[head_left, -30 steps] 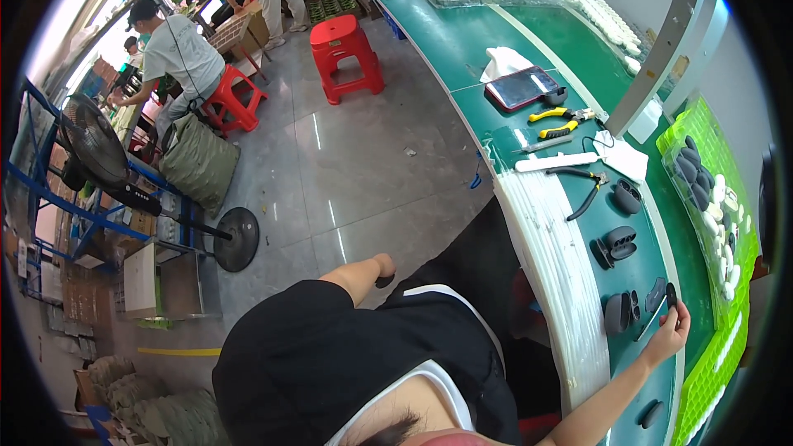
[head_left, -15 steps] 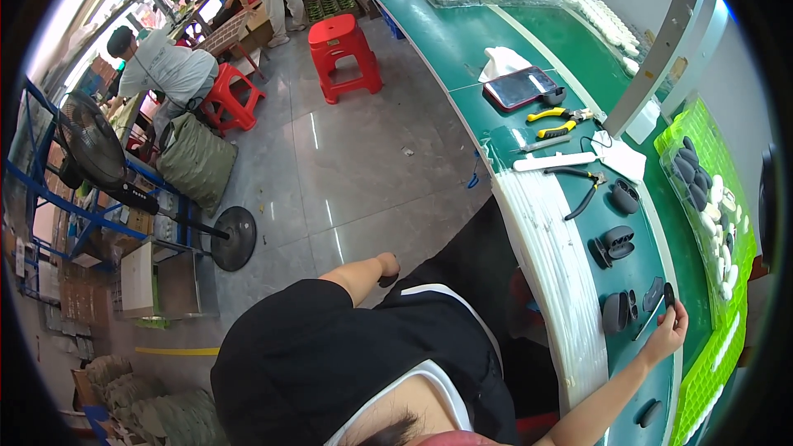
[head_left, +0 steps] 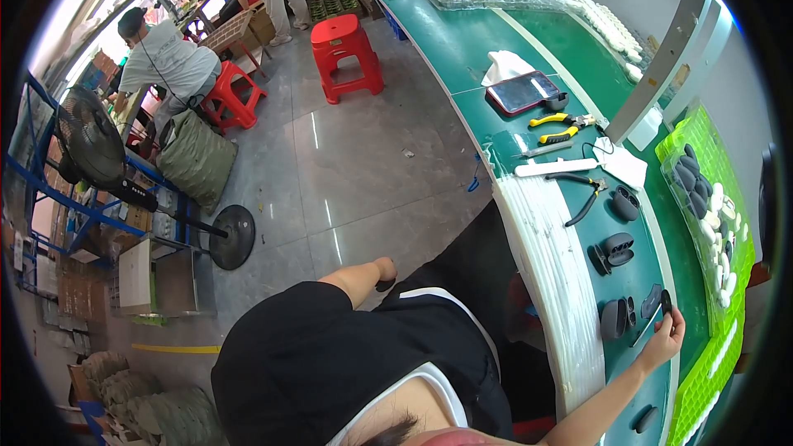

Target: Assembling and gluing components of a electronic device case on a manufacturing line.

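My right hand point(head_left: 663, 337) rests on the green bench point(head_left: 462, 41) at the lower right. It pinches a thin dark tool point(head_left: 648, 324) whose tip meets a small black oval part point(head_left: 666, 301). Just left of it lies a black shell-shaped case point(head_left: 613, 319); two more black cases point(head_left: 618, 249) point(head_left: 625, 202) lie further up the bench. My left hand point(head_left: 381, 269) is curled shut over my lap, away from the bench, with a dark bit under it that I cannot make out.
A stack of white foam sheets point(head_left: 552, 272) lines the bench edge. Black pliers point(head_left: 581, 195), yellow-handled pliers point(head_left: 560, 127), a red tablet point(head_left: 522, 92) and green trays of parts point(head_left: 704, 198) lie beyond. Red stools point(head_left: 347, 48), a floor fan point(head_left: 89, 142) and other people stand left.
My hands have hardly moved. The seated person at the back left has shifted on the red stool.
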`<state>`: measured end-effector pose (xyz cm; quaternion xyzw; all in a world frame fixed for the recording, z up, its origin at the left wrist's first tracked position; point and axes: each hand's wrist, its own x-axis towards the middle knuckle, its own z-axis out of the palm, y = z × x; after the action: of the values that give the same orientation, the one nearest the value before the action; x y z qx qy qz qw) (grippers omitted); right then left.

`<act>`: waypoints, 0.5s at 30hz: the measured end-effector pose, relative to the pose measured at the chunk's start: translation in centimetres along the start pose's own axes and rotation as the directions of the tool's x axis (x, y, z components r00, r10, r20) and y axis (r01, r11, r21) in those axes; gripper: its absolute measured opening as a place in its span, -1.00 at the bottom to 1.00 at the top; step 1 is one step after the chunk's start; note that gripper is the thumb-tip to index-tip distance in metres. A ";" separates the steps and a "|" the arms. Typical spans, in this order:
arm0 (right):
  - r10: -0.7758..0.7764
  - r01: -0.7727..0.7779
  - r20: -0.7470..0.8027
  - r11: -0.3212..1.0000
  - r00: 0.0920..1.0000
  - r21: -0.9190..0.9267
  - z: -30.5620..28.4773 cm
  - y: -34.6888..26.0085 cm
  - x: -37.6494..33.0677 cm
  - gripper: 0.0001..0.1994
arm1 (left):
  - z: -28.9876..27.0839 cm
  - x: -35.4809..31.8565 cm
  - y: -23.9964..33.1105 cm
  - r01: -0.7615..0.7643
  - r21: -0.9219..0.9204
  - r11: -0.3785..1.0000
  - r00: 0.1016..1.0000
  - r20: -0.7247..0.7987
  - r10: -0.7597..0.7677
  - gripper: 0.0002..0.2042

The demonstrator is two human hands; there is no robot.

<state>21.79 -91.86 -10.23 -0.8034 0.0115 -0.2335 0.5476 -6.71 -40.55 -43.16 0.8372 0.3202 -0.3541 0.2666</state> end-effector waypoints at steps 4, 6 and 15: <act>-0.003 0.003 -0.005 1.000 1.000 0.001 0.1 0.0 -0.1 -0.85 | 0.6 0.9 -0.4 -0.043 0.066 0.997 0.999 0.023 0.042 -0.70; -0.001 0.001 0.000 1.000 1.000 0.000 0.1 -0.1 0.0 -0.85 | 0.9 1.3 -0.7 -0.057 0.088 0.994 0.998 0.021 0.055 -0.70; 0.000 0.000 -0.001 1.000 1.000 -0.012 0.1 0.0 -0.1 -0.85 | 2.1 2.8 -1.6 -0.087 0.128 0.988 0.996 0.021 0.085 -0.70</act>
<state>21.76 -91.78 -10.30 -0.8066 0.0129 -0.2338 0.5428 -7.23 -39.95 -46.91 0.8629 0.2584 -0.3687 0.2296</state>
